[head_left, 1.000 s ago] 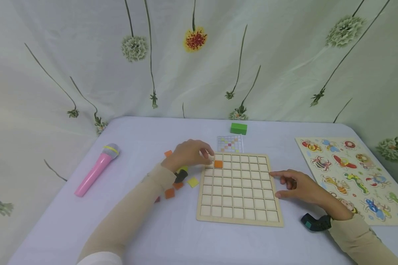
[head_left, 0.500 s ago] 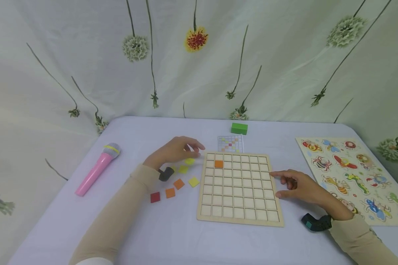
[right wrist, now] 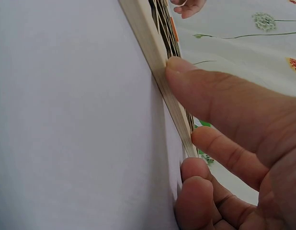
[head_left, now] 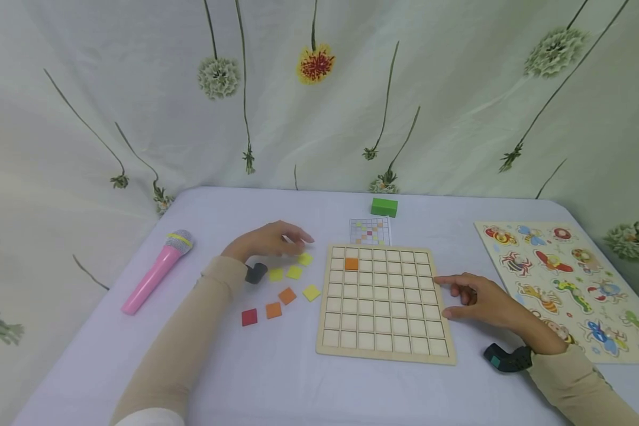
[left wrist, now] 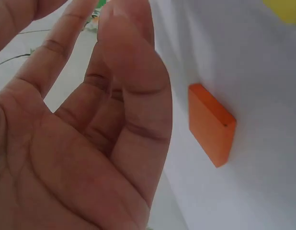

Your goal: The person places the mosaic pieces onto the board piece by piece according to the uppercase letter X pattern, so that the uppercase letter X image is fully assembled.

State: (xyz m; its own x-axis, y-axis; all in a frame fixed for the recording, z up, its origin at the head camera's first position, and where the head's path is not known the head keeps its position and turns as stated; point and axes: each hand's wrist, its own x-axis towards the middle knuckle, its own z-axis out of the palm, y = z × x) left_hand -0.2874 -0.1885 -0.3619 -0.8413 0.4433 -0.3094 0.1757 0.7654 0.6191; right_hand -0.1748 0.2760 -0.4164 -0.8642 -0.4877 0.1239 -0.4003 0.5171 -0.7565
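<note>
Left hand point(head_left: 268, 239) is hovering empty, fingers loosely bent, by the yellow tiles point(head_left: 294, 272) left of the board point(head_left: 383, 355); right hand point(head_left: 479, 300) is just resting thumb and forefinger against its right edge. Tiles are looking light, stiff, maybe slick, so I'd be pinching opposite sides.

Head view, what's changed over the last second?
The left hand has moved left, off the board's far left corner, uncovering the red tile and more of the yellow tiles. No grab or release shows clearly. The right hand stayed at the board's right edge; the board, its orange tile and the microphone stayed put.
</note>
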